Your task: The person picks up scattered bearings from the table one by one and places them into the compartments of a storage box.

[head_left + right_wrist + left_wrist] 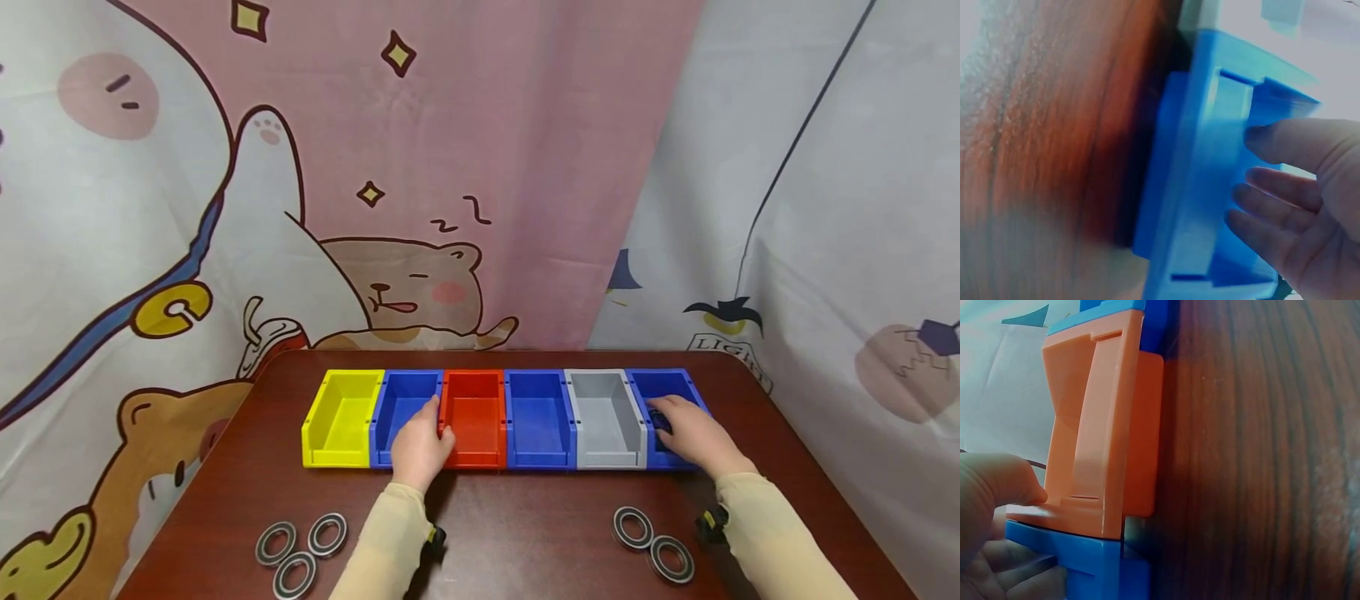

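A row of storage bins stands on the table: a yellow bin (337,458), a blue bin (408,392), a red bin (474,459), another blue bin (540,459), a grey bin (611,460) and a right-end blue bin (1200,162). My left hand (418,450) pinches the side walls where the left blue and red bins meet. Its thumb lies on the red side, fingers on the blue. My right hand (697,433) reaches into the right-end bin, fingers loosely bent and apart from the thumb. Something dark (660,420) shows by its fingertips in the head view, too small to identify.
Three ball bearings, one of them a ring-shaped bearing (276,545), lie at the table's front left. Two more bearings, including a touching one (633,528), lie at front right. A printed curtain (555,167) hangs behind the brown table (525,542).
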Motion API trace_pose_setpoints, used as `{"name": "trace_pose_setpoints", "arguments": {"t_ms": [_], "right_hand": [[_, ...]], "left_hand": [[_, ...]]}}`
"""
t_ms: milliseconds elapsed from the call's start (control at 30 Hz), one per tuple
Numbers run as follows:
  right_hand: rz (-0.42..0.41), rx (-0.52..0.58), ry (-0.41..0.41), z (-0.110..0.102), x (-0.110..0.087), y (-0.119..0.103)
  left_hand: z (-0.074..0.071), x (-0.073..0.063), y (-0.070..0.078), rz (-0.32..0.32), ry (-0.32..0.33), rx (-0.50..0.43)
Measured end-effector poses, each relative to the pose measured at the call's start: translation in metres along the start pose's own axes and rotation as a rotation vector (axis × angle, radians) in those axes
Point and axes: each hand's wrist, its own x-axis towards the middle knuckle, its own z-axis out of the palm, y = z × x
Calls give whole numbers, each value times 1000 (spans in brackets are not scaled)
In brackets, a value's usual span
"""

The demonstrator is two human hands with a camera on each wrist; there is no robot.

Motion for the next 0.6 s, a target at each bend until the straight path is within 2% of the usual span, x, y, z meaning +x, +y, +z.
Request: {"name": "trace_pose_setpoints", "arguments": {"t_ms": [200,400,600], "right_hand": [[7,36,42,-18,-16,-9],[-2,58,131,-32,-33,-16],[-4,84,221,-36,-53,-20]], "left_hand": [[-1,0,0,-7,3,-3],[-1,0,0,-9,-3,0],[1,0,0,-2,5,-2]]}}
